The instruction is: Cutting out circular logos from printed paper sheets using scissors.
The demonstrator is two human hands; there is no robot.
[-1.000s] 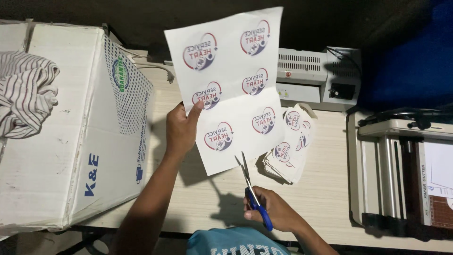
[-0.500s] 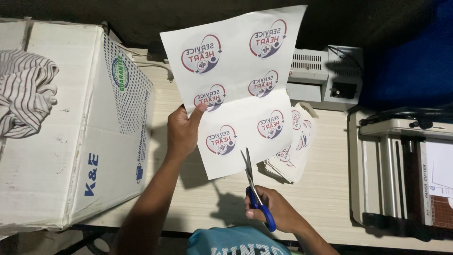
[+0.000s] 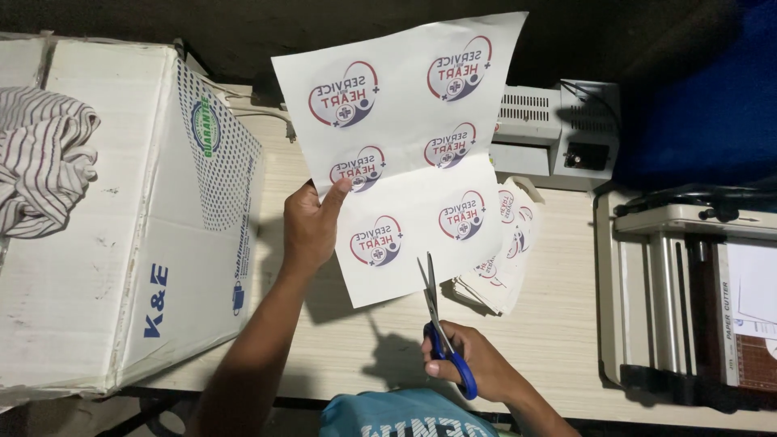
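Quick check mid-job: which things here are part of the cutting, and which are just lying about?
In use:
- left hand holding printed sheet
- right hand holding blue-handled scissors
- stack of printed pieces

Lying about:
- cardboard box
- striped cloth
- laminator
- paper cutter

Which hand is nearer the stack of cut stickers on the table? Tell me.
Right. The right hand with the blue-handled scissors sits just below the stack of cut stickers; the left hand holds the printed sheet farther left.
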